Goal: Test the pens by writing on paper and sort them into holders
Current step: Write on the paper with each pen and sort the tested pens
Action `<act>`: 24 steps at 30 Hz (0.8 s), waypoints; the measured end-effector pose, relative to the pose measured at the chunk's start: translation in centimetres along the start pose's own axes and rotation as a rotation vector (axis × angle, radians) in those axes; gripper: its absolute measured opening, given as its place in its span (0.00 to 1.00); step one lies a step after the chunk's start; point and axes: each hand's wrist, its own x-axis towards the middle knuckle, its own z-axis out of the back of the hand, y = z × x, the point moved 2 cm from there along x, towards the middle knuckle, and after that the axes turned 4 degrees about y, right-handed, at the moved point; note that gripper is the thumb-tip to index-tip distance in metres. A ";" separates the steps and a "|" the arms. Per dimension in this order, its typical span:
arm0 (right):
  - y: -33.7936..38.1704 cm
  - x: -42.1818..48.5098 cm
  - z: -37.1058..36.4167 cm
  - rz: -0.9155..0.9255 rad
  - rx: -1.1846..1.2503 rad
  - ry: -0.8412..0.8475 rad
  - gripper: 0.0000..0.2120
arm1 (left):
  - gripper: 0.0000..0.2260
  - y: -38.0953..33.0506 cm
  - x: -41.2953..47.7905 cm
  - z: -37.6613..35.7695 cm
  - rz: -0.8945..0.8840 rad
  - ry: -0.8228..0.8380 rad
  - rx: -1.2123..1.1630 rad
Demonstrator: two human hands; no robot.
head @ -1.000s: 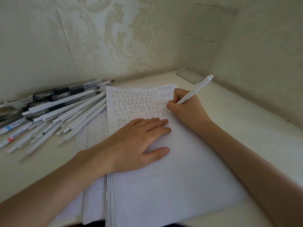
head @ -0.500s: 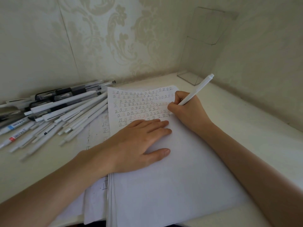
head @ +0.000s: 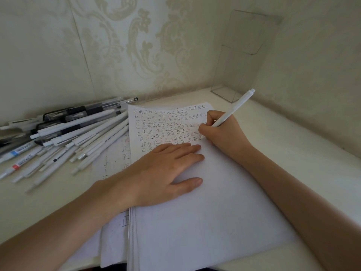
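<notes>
A stack of white paper [head: 205,208] lies on the desk, its top sheet filled with rows of small written characters in the upper part. My right hand [head: 222,132] grips a white pen [head: 236,106], tip down at the right end of the written rows. My left hand [head: 162,171] lies flat on the sheet, fingers spread, holding nothing. A heap of several white and black pens [head: 64,137] lies on the desk to the left of the paper. A clear plastic holder [head: 240,61] stands in the far corner, and I see nothing inside it.
Patterned wallpaper walls [head: 117,45] close off the desk at the back and on the right. More written sheets [head: 115,161] stick out from under the stack on its left. Bare desk surface [head: 304,145] runs along the right of the paper.
The right hand and its pen have shifted slightly at the end of a written row. The left hand stays flat on the paper.
</notes>
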 end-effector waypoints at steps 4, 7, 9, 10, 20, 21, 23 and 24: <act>0.1 -0.1 -0.1 -0.004 -0.033 -0.024 0.19 | 0.32 0.1 0.0 -0.1 -0.006 -0.014 0.004; 0.1 -0.1 0.0 -0.007 -0.044 -0.047 0.18 | 0.32 0.0 -0.1 -0.1 -0.018 -0.027 -0.003; 0.3 -0.4 0.2 -0.013 0.005 -0.072 0.18 | 0.29 0.0 -0.2 0.1 -0.015 -0.089 -0.005; 0.5 -0.5 0.4 -0.022 0.038 -0.093 0.18 | 0.27 0.1 -0.3 0.2 -0.004 -0.139 -0.005; 0.7 -1.1 3.0 0.009 0.365 -0.013 0.23 | 0.13 2.1 -0.8 1.2 0.237 -0.524 -0.195; 0.8 -1.1 3.0 -0.001 0.497 0.006 0.23 | 0.14 2.1 -0.8 1.2 0.251 -0.527 -0.223; 1.2 -1.2 2.8 -0.025 0.721 0.039 0.18 | 0.19 2.1 -0.9 1.2 0.226 -0.486 -0.295; 1.3 -1.3 2.6 -0.029 0.767 0.048 0.16 | 0.22 2.0 -0.9 1.1 0.184 -0.438 -0.336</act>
